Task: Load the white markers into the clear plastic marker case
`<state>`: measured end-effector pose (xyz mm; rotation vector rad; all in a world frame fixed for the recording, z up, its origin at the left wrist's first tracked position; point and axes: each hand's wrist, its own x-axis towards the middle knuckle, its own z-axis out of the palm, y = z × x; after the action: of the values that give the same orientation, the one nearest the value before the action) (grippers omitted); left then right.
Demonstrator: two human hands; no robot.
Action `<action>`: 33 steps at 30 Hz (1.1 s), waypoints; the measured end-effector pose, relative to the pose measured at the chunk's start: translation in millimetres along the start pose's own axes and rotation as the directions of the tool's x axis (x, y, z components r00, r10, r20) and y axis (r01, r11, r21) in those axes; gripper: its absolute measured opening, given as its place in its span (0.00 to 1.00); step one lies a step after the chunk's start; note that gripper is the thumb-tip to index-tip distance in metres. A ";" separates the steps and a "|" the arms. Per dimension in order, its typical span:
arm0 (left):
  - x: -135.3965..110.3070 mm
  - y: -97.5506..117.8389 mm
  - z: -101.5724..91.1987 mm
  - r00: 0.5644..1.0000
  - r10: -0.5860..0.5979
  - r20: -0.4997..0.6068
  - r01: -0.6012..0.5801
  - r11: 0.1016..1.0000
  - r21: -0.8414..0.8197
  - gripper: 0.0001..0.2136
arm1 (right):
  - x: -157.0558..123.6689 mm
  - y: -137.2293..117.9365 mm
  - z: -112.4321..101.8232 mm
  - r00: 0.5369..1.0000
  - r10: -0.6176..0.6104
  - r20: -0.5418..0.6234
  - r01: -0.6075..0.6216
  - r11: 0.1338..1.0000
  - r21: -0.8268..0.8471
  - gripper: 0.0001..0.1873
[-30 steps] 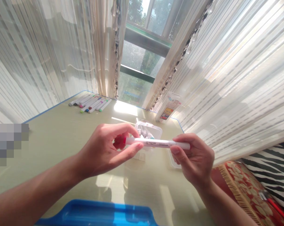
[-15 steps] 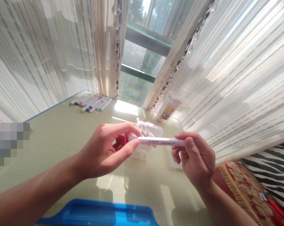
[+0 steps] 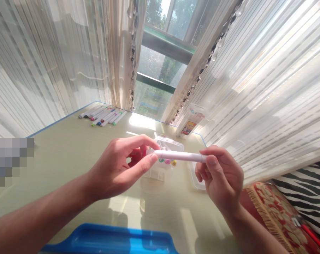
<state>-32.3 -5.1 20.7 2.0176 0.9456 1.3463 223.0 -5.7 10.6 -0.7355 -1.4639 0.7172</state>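
A white marker [image 3: 179, 156] lies level between my two hands, above the table. My left hand [image 3: 123, 165] pinches its left end between thumb and index finger; a bit of red shows by the curled fingers there. At the other end, my right hand [image 3: 223, 176] grips the marker with thumb and fingers. Behind and below it stands a clear plastic case [image 3: 173, 143], partly hidden, with round green, pink and yellow marker ends showing. A clear lid or tray [image 3: 195, 180] lies beside my right hand, partly covered by it.
Several white markers with coloured ends [image 3: 104, 115] lie at the far left of the table [image 3: 67, 151]. A clear labelled package [image 3: 190, 121] stands at the back right. In front is a blue tray [image 3: 123, 240]. Curtains and a window rise behind, and a patterned cloth hangs at right.
The marker has been rolled so its printed label no longer faces me. Its right end has risen slightly and shifted right, and the coloured marker ends in the case now show below it.
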 end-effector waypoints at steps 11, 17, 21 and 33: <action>0.1 2.1 0.5 1.000 -0.011 -0.025 0.010 0.999 -0.040 0.07 | 0.3 3.7 -2.4 0.999 0.020 -0.043 -0.021 1.000 -0.015 0.06; 0.5 0.9 1.1 0.998 0.070 -0.004 -0.069 0.993 0.093 0.04 | -0.3 2.5 -1.4 0.999 0.028 0.020 -0.027 0.998 -0.056 0.08; 0.9 1.1 2.5 0.997 0.070 -0.028 -0.066 0.992 0.111 0.06 | -1.2 0.5 -0.9 0.998 0.039 0.039 -0.037 0.997 -0.063 0.06; 3.1 9.3 -3.2 0.998 -0.062 -0.009 0.062 0.998 -0.012 0.12 | -2.6 0.8 -4.0 0.998 0.061 0.024 -0.061 0.998 0.033 0.07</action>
<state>-32.1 -8.3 30.5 1.9591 0.9935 1.3260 227.1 -7.3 8.5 -0.7507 -1.4515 0.7976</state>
